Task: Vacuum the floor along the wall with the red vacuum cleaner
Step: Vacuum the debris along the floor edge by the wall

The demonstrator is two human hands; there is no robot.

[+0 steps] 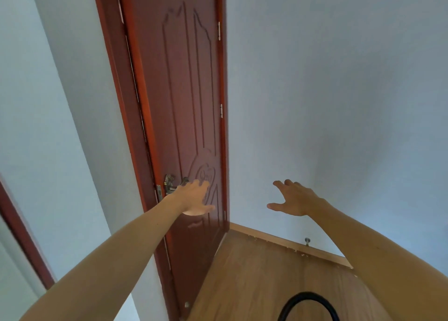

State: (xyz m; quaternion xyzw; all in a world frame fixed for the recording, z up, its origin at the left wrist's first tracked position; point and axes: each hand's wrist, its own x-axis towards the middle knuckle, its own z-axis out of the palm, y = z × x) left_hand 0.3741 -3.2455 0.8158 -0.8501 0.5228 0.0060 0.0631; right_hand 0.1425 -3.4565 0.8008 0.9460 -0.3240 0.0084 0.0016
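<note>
While left hand (194, 197) spreads at the door (184, 90) by its handle (173, 183) and right hand (294, 200) hangs spread, both empty, red vacuum cleaner is out of view, only a black hose loop (306, 294) shows, so vacuuming looks unstarted, flecks along skirting (291, 244).

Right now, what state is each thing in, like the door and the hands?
door: looks shut in its frame
door handle: not gripped
left hand: open, fingers straight, at the door beside the handle
right hand: open, fingers spread, holding nothing
black hose: curved in a loop, nobody holding it
</note>
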